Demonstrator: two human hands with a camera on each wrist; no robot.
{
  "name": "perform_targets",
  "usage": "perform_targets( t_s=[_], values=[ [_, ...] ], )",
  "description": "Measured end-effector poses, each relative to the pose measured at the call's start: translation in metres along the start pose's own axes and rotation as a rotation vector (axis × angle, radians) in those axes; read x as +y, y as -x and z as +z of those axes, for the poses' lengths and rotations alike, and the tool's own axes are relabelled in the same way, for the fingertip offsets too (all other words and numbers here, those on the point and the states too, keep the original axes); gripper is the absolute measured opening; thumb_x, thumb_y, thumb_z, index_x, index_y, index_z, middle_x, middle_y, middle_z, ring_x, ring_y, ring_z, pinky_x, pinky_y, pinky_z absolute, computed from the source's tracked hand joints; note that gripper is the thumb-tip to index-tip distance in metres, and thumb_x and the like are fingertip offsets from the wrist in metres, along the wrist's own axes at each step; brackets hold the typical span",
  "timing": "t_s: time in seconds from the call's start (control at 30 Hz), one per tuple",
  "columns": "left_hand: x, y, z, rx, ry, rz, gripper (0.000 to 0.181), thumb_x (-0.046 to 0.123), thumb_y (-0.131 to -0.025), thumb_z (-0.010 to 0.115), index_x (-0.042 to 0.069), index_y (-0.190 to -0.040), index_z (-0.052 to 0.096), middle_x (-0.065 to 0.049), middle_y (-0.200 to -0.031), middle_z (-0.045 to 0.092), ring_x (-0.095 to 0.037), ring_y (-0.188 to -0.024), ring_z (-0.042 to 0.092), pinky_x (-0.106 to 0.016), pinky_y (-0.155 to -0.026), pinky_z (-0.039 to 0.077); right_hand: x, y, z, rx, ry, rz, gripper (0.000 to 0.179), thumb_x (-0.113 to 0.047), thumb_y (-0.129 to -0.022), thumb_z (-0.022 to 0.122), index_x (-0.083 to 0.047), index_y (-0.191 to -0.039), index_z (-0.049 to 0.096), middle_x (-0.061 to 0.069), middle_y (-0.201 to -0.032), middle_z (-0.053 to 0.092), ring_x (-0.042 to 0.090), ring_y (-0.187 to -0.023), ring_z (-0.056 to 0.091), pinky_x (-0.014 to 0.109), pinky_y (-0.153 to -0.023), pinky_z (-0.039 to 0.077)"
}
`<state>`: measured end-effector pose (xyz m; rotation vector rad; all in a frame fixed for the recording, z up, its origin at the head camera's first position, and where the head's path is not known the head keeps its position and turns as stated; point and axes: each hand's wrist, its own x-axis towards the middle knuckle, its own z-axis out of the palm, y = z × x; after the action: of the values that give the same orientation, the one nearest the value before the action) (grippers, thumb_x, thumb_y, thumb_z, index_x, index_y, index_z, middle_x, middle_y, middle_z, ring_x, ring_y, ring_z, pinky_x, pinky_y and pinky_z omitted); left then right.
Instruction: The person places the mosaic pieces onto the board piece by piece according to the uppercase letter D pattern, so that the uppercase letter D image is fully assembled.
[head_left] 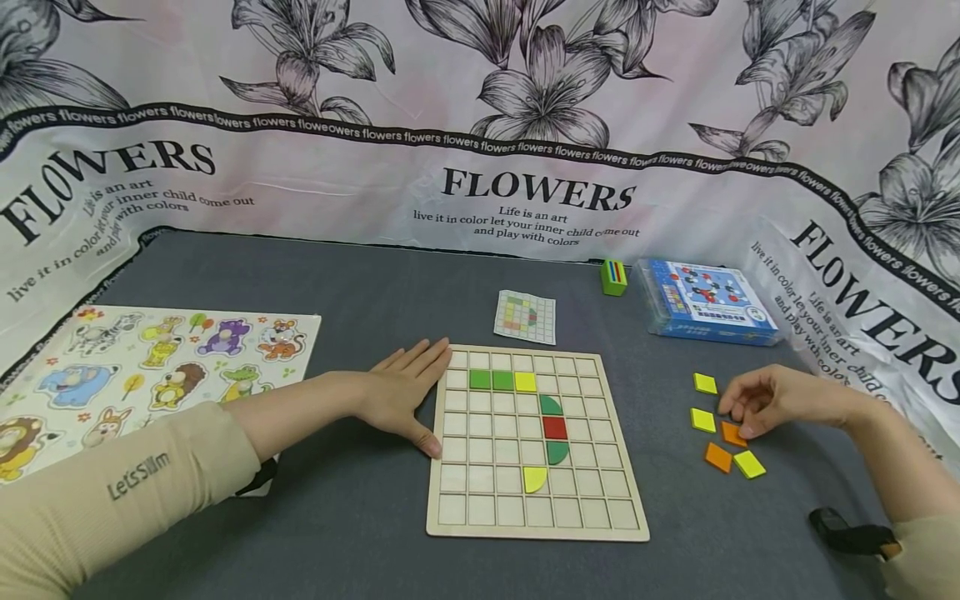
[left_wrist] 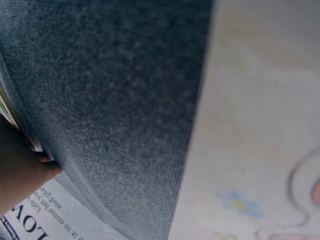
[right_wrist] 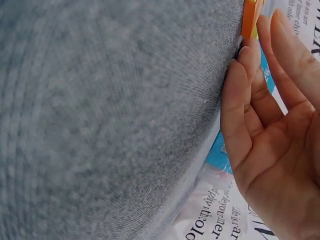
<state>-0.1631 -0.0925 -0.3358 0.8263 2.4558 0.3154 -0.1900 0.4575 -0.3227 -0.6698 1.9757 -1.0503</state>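
Observation:
My left hand (head_left: 400, 398) lies with straight fingers at the left edge of a wooden grid board (head_left: 537, 522), its fingertips and thumb along the rim. On the board sit green square tiles (head_left: 491, 380), a yellow square (head_left: 526, 382), a red square (head_left: 554, 427), green rounded pieces (head_left: 551, 405) and a yellow rounded piece (head_left: 534, 479). At the right, my right hand (head_left: 787, 398) hovers low with bent fingers, its thumb beside an orange tile (head_left: 732, 434). Thumb and fingers stand apart in the right wrist view. Several loose yellow tiles (head_left: 748, 464) and another orange tile (head_left: 717, 457) lie around it.
A small printed grid card (head_left: 526, 317) lies behind the board. Farther back are a green block with coloured stripes (head_left: 613, 277) and a blue box (head_left: 712, 302). An animal picture board (head_left: 135, 367) lies under my left forearm. Flower-printed cloth (head_left: 337, 200) hangs behind the grey table.

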Motion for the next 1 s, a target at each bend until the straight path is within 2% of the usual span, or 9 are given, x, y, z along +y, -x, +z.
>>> perform_targets(
  t_s=[0.27,0.37,0.63,0.77,0.87,1.0],
  values=[
    [0.000,-0.001,0.000,0.003,-0.006,0.004,0.127,0.067,-0.078,0.071,0.006,-0.159,-0.006,-0.009,-0.168,-0.017,-0.033,-0.156,-0.014,-0.056,-0.126,0.000,-0.003,-0.004,0.005,0.048,0.143,-0.003,0.024,-0.001,-0.085,0.072,-0.001,-0.107,0.061,0.012,-0.084,0.056,0.016,-0.074,0.055,0.030,-0.059,0.046],
    [0.000,-0.001,0.000,0.003,-0.009,0.003,0.128,0.067,-0.078,0.071,0.007,-0.159,-0.006,-0.008,-0.168,-0.017,-0.033,-0.156,-0.014,-0.056,-0.126,0.000,-0.004,-0.006,0.006,0.064,0.183,0.001,0.025,-0.005,-0.083,0.075,-0.003,-0.104,0.061,0.014,-0.082,0.054,0.019,-0.073,0.053,0.030,-0.057,0.045],
    [0.000,-0.001,0.000,0.000,-0.012,-0.004,0.128,0.069,-0.077,0.070,0.009,-0.159,-0.008,-0.007,-0.167,-0.019,-0.031,-0.156,-0.016,-0.054,-0.127,-0.001,-0.008,-0.008,0.008,0.052,0.178,-0.010,0.021,-0.004,-0.082,0.075,-0.003,-0.099,0.063,0.017,-0.079,0.054,0.020,-0.067,0.053,0.029,-0.055,0.045],
    [0.000,0.000,0.000,-0.003,-0.015,-0.005,0.128,0.069,-0.077,0.070,0.010,-0.159,-0.008,-0.006,-0.167,-0.020,-0.030,-0.156,-0.017,-0.054,-0.127,-0.001,-0.008,-0.008,0.008,0.043,0.176,-0.021,0.019,-0.002,-0.082,0.074,-0.003,-0.095,0.060,0.017,-0.077,0.056,0.014,-0.061,0.053,0.028,-0.053,0.047],
    [0.001,0.001,0.000,-0.003,-0.015,-0.005,0.128,0.069,-0.077,0.070,0.009,-0.159,-0.007,-0.006,-0.167,-0.020,-0.030,-0.156,-0.017,-0.054,-0.127,-0.001,-0.008,-0.008,0.006,0.062,0.197,-0.001,0.017,-0.002,-0.083,0.073,-0.003,-0.093,0.059,0.013,-0.077,0.060,0.008,-0.062,0.057,0.027,-0.054,0.048],
    [0.002,0.001,-0.001,-0.007,-0.016,-0.006,0.128,0.069,-0.077,0.070,0.009,-0.159,-0.007,-0.006,-0.167,-0.020,-0.030,-0.156,-0.017,-0.054,-0.127,-0.001,-0.010,-0.006,0.005,0.078,0.201,0.041,0.010,-0.003,-0.088,0.068,-0.001,-0.093,0.059,0.006,-0.083,0.067,0.007,-0.069,0.061,0.028,-0.058,0.049]
  ],
)
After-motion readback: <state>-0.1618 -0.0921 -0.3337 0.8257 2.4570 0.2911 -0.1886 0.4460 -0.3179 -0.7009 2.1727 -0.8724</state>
